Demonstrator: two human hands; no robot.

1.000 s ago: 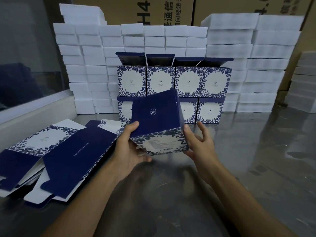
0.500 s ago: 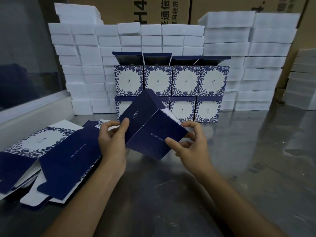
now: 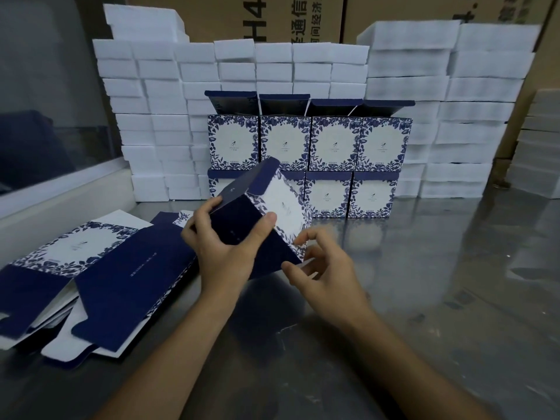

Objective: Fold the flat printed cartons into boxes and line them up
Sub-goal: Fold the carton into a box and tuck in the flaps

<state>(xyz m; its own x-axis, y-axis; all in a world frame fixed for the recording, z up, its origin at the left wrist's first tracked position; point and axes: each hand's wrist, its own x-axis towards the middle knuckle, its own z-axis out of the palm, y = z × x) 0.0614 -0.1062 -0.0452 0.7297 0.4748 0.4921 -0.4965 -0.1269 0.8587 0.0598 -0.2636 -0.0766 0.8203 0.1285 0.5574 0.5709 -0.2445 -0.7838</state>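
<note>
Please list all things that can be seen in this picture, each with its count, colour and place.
folded boxes: eight visible, blue floral print on white, two rows of four at the back centre, top-row lids open
half-folded carton: one, navy and floral, held tilted above the table
flat cartons: a pile, count unclear, navy and white, on the left
foam blocks: many, white, stacked behind the boxes
cardboard cases: brown, at the far back
table: one, grey metal
left hand: grips the carton
right hand: fingers at the carton's lower corner
</note>
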